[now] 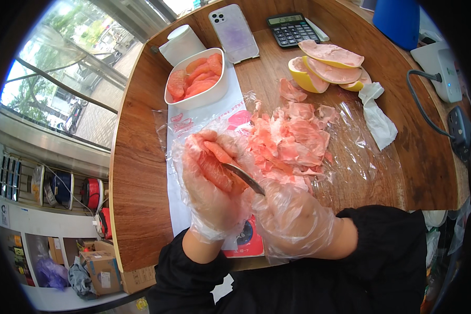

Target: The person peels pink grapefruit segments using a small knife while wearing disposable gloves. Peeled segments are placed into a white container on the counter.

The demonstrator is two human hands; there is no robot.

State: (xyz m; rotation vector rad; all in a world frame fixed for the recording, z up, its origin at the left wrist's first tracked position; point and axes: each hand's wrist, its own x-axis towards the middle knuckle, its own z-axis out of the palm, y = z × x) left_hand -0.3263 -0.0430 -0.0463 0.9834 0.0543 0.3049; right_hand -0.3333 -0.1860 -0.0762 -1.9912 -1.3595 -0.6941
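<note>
Both my hands wear clear plastic gloves. Cupped in my left hand (208,192) is a piece of red pomelo flesh (216,172). My right hand (294,219) grips a small metal blade (245,178), likely a knife, its handle hidden in my fist. The blade's far end lies against the pomelo flesh. Just beyond my hands, a heap of pink pomelo membranes (290,137) rests on clear plastic film (353,157). Peeled red segments fill a white bowl (196,103) at the upper left, standing on a white printed sheet (184,157).
Thick pomelo rinds (333,64) are stacked at the back right, beside a crumpled tissue (378,117). A phone (235,35), a calculator (292,29) and a white paper roll (182,43) stand along the raised wooden rim. A red card (247,243) lies under my wrists.
</note>
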